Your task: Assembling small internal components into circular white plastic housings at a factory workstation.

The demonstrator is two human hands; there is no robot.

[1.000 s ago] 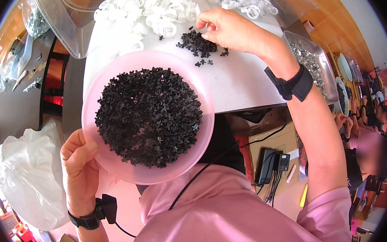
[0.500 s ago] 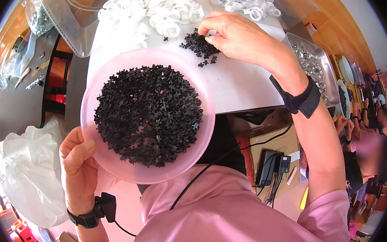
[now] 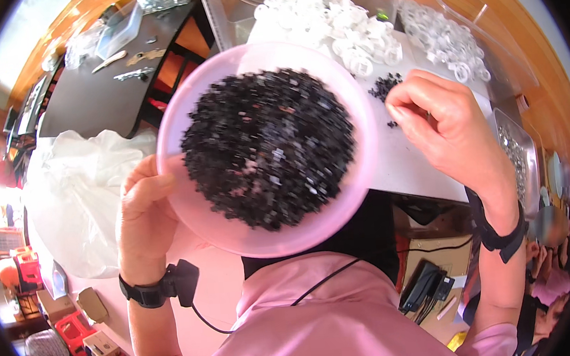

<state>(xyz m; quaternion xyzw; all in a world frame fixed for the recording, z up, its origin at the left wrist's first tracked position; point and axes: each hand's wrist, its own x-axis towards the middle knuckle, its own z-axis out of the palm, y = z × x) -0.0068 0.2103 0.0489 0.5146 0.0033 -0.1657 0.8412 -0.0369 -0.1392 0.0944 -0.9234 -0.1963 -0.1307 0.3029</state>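
Note:
My left hand (image 3: pixel 145 209) grips the left rim of a round translucent pink bowl (image 3: pixel 273 244), thumb over the edge, holding it up in front of me. Small black cross-shaped plastic pieces (image 3: pixel 269 149) fill much of the bowl, slightly blurred. Right of the bowl, my right hand (image 3: pixel 444 122) hovers over the white tabletop (image 3: pixel 401 159) with fingers curled and thumb against the fingertips. Whatever it may pinch is hidden. Just beyond its fingertips lies a small pile of the same black pieces (image 3: pixel 383 86).
White ring-shaped plastic parts (image 3: pixel 326 24) are heaped at the back, with more in a clear bag (image 3: pixel 445 38) to the right. A metal tray (image 3: pixel 514 153) of small shiny parts stands at far right. A white plastic bag (image 3: pixel 76 201) and a dark table (image 3: pixel 95 99) are at left.
The view has swung left, so the scene sits further right. My right hand has drawn back a little from the black pile. My left hand still holds the bowl.

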